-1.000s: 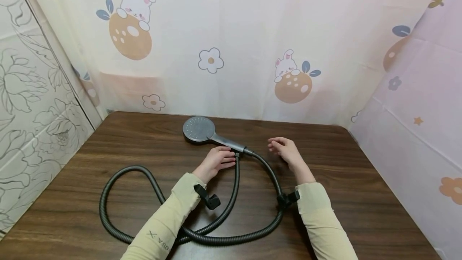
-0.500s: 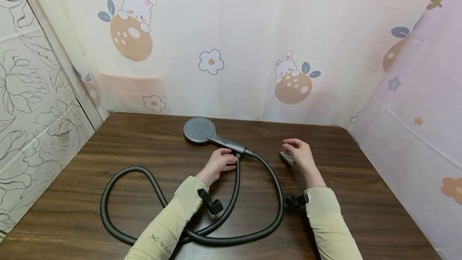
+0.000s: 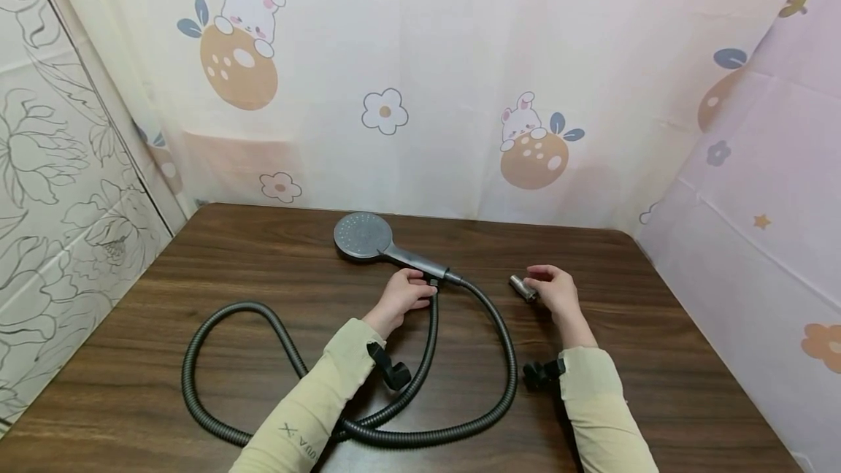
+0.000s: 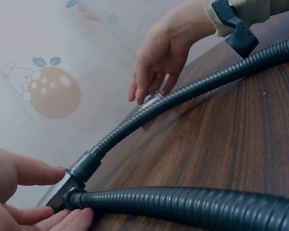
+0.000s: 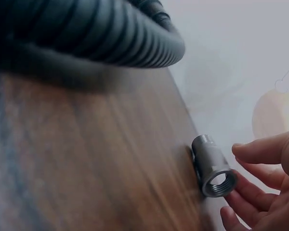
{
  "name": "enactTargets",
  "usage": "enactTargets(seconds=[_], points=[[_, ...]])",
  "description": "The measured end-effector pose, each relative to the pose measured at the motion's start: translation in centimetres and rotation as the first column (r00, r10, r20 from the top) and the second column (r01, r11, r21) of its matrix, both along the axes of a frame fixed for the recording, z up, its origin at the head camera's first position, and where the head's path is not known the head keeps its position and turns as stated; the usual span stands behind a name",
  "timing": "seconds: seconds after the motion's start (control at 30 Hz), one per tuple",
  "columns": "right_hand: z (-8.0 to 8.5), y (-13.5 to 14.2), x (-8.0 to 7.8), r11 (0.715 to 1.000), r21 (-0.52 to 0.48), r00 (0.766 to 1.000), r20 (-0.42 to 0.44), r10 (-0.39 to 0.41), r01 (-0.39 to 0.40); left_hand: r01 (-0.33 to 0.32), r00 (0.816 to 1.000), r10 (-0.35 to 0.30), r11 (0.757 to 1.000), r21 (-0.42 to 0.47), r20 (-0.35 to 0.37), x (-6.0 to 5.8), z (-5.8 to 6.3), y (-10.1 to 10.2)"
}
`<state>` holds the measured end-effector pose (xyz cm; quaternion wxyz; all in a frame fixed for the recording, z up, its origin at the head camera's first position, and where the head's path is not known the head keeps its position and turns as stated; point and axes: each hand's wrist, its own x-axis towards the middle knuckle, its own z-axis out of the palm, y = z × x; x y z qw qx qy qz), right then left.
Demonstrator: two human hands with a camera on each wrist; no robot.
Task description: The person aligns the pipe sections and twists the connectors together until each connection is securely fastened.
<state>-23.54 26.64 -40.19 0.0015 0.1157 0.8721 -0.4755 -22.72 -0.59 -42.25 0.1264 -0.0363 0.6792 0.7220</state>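
A grey shower head (image 3: 363,236) lies face up near the table's back, with a dark ribbed shower hose (image 3: 493,407) joined to its handle. Beside that handle is the hose's free end (image 4: 74,199), capped by a hex nut. My left hand (image 3: 402,294) is there: its fingers touch the free end from below, while the thumb stretches toward the handle in the left wrist view. My right hand (image 3: 557,294) reaches to a silver threaded metal fitting (image 5: 213,166) lying on the table. Its thumb stands apart from the fitting, and the other fingers are close against its far side.
The hose loops across the wooden table (image 3: 131,341) and crosses itself under the left forearm. A patterned curtain (image 3: 434,152) hangs behind the table's back edge. Each wrist carries a black camera mount (image 3: 544,374).
My right hand has moved right, away from the shower handle, to the metal fitting, which has come into sight. My left hand has shifted slightly right toward the hose end.
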Motion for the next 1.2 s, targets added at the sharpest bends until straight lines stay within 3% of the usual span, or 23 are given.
enactTargets(seconds=[0.2, 0.43, 0.53, 0.77, 0.9, 1.2], points=[[-0.6, 0.2, 0.0, 0.999, 0.023, 0.999, 0.038, 0.033, -0.034, -0.059, 0.998, 0.059, 0.997, -0.042, 0.013, -0.2, 0.1, 0.4], [-0.7, -0.1, 0.1, 0.997, 0.054, 0.996, 0.064, 0.056, -0.060, -0.131, 0.991, 0.120, 0.968, -0.215, -0.063, 0.2, 0.4, 1.2], [-0.6, -0.2, 0.2, 0.995, 0.058, 0.995, 0.071, 0.074, -0.078, -0.147, 0.986, 0.116, 0.939, -0.311, -0.117, 0.3, 0.4, 1.4], [-0.8, -0.4, 0.1, 0.994, 0.073, 0.995, 0.072, 0.073, -0.078, -0.178, 0.972, 0.067, 0.838, -0.515, -0.225, 0.3, 0.3, 1.8], [-0.9, -0.3, 0.1, 0.994, 0.087, 0.996, 0.070, 0.055, -0.061, -0.173, 0.973, 0.055, 0.815, -0.553, -0.224, 0.5, 0.4, 1.9], [-0.5, -0.4, 0.2, 0.998, 0.065, 0.999, 0.042, 0.011, -0.014, -0.168, 0.978, 0.062, 0.802, -0.573, -0.201, 0.5, 0.5, 2.1]])
